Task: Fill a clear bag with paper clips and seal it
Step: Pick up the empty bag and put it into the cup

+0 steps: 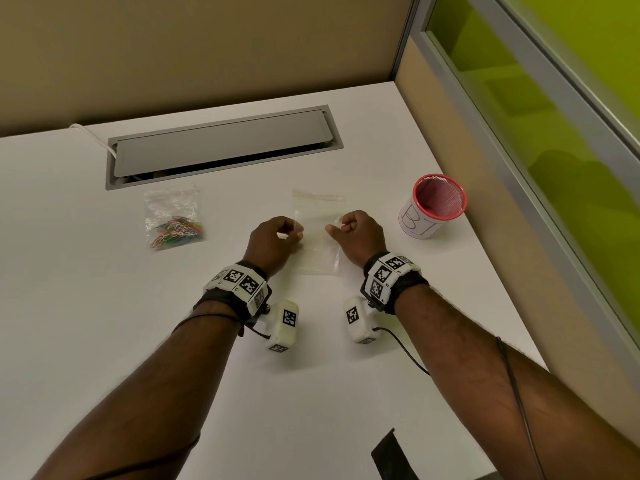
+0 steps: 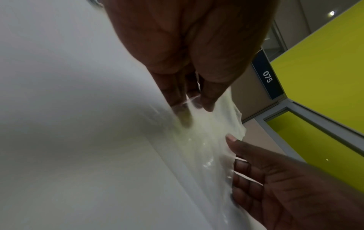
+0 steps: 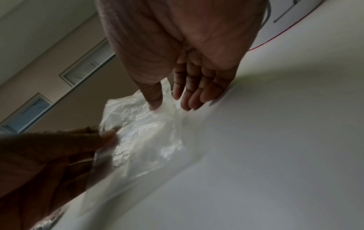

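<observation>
Fingers of left hand and right hand pinch the clear bag by its sides, likely to part its twelve-o'clock mouth; paper clips lie at nine o'clock.

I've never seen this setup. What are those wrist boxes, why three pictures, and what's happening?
No robot: a person works bare-handed, wearing cameras. The wide picture comes from a head camera looking down; the other two from white boxes strapped at the wrists, looking along the fingers. The left hand and right hand each pinch a side edge of an empty clear bag. On the white table are a second bag holding coloured paper clips, to the left, and a red mesh cup, to the right.
</observation>
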A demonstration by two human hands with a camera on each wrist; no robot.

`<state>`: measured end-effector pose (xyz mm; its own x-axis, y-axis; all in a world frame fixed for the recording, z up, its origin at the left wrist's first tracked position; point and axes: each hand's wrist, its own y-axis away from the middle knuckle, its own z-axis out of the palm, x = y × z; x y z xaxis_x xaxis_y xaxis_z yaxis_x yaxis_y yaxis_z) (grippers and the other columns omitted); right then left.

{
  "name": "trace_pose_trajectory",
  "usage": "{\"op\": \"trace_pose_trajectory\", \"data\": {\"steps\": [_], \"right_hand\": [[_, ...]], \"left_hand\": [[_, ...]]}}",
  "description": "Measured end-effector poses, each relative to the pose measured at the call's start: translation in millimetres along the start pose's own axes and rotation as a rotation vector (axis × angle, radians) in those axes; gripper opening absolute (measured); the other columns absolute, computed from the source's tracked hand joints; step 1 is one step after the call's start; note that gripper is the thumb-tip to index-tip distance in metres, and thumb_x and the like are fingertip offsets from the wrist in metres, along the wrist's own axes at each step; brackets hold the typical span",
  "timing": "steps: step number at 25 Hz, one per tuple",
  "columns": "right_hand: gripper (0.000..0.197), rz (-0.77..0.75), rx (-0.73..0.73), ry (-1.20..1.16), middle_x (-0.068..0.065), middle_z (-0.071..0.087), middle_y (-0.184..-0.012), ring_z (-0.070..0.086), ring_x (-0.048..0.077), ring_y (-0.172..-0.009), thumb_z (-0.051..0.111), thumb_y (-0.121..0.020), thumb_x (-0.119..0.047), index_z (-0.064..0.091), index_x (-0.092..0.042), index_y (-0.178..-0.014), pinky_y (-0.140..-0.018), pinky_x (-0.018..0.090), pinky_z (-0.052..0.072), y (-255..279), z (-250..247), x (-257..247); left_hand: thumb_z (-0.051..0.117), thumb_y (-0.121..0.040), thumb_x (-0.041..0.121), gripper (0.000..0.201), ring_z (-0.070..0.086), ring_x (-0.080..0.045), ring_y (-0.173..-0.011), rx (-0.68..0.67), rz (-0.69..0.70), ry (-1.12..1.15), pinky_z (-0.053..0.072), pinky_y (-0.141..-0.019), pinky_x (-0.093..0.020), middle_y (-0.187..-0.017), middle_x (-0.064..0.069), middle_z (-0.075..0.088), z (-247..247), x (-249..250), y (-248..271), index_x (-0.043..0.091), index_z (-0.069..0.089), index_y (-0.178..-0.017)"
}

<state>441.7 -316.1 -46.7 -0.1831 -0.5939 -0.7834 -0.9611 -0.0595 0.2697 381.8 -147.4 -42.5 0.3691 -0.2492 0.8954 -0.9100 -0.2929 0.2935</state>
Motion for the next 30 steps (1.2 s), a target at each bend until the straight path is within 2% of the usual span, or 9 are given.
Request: {"op": "trace_pose_trajectory", "data": {"steps": [3, 5, 7, 13, 21, 24, 26, 28, 30], "right_hand": [[0.029, 0.018, -0.074, -0.170, 0.009, 0.070, -0.083, 0.067, 0.025, -0.079, 0.076, -0.076, -0.031, 0.063, -0.014, -0.096, -0.079, 0.040, 0.057, 6, -9, -2], [0.019, 0.018, -0.135, -0.309, 0.018, 0.072, -0.084, 0.068, 0.028, -0.074, 0.075, -0.078, -0.021, 0.065, -0.015, -0.092, -0.077, 0.046, 0.057, 16, -16, -4], [0.014, 0.011, -0.169, -0.417, 0.016, 0.071, -0.082, 0.065, 0.027, -0.070, 0.073, -0.079, -0.011, 0.066, -0.011, -0.092, -0.073, 0.044, 0.054, 27, -25, -8], [0.014, -0.074, -0.166, -0.545, 0.015, 0.070, -0.082, 0.063, 0.026, -0.066, 0.065, -0.084, -0.001, 0.067, -0.009, -0.095, -0.067, 0.035, 0.054, 52, -54, -14], [0.030, -0.109, -0.113, -0.651, 0.003, 0.071, -0.078, 0.065, 0.005, -0.062, 0.046, -0.087, 0.014, 0.069, -0.006, -0.082, -0.049, 0.009, 0.043, 75, -71, -19], [0.030, -0.089, -0.113, -0.674, 0.009, 0.068, -0.084, 0.059, 0.010, -0.060, 0.043, -0.088, 0.009, 0.069, -0.005, -0.086, -0.052, 0.013, 0.046, 76, -75, -17], [0.027, -0.038, -0.127, -0.759, 0.007, 0.069, -0.087, 0.060, 0.019, -0.065, 0.043, -0.089, 0.003, 0.068, -0.010, -0.090, -0.057, 0.021, 0.054, 77, -78, -16], [0.019, -0.014, -0.138, -0.779, 0.008, 0.069, -0.090, 0.062, 0.025, -0.068, 0.051, -0.088, -0.007, 0.062, -0.019, -0.098, -0.056, 0.026, 0.054, 79, -82, -15], [0.026, -0.021, -0.141, -0.682, 0.013, 0.068, -0.091, 0.064, 0.025, -0.067, 0.065, -0.084, -0.016, 0.056, -0.022, -0.107, -0.051, 0.026, 0.048, 80, -86, -11]], "left_hand": [[0.063, -0.091, 0.010, 0.007, 0.074, -0.020, -0.075, -0.086, -0.004, 0.154, 0.055, -0.064, -0.022, -0.099, -0.012, 0.069, -8, 10, 11, 0.004, 0.063, -0.093], [0.063, -0.090, 0.006, 0.004, 0.072, -0.019, -0.072, -0.112, -0.010, 0.229, 0.052, -0.061, -0.023, -0.096, -0.015, 0.072, -11, 19, 18, 0.004, 0.061, -0.093], [0.063, -0.090, 0.006, 0.005, 0.072, -0.024, -0.077, -0.119, -0.026, 0.295, 0.053, -0.065, -0.028, -0.094, -0.016, 0.074, -12, 26, 23, 0.006, 0.060, -0.095], [0.064, -0.090, 0.009, 0.014, 0.073, -0.030, -0.081, -0.141, 0.029, 0.343, 0.060, -0.073, -0.035, -0.082, -0.015, 0.075, -14, 43, 40, 0.013, 0.068, -0.103], [0.045, -0.088, -0.011, 0.030, 0.071, -0.018, -0.076, -0.187, 0.083, 0.402, 0.056, -0.064, -0.027, -0.079, -0.002, 0.075, -17, 52, 53, 0.003, 0.070, -0.083], [0.040, -0.088, -0.008, 0.033, 0.071, -0.024, -0.080, -0.221, 0.093, 0.364, 0.057, -0.070, -0.030, -0.090, -0.012, 0.074, -15, 54, 54, 0.000, 0.072, -0.087], [0.048, -0.090, -0.006, 0.025, 0.071, -0.021, -0.077, -0.224, 0.110, 0.351, 0.057, -0.071, -0.028, -0.095, -0.012, 0.073, -13, 56, 57, 0.001, 0.072, -0.092], [0.063, -0.086, -0.005, 0.017, 0.073, -0.017, -0.077, -0.207, 0.146, 0.339, 0.056, -0.071, -0.025, -0.097, -0.010, 0.073, -9, 58, 60, 0.005, 0.073, -0.094], [0.068, -0.082, -0.005, 0.020, 0.073, -0.017, -0.080, -0.188, 0.173, 0.328, 0.056, -0.074, -0.025, -0.100, -0.009, 0.073, -3, 60, 60, 0.008, 0.073, -0.096]]}}
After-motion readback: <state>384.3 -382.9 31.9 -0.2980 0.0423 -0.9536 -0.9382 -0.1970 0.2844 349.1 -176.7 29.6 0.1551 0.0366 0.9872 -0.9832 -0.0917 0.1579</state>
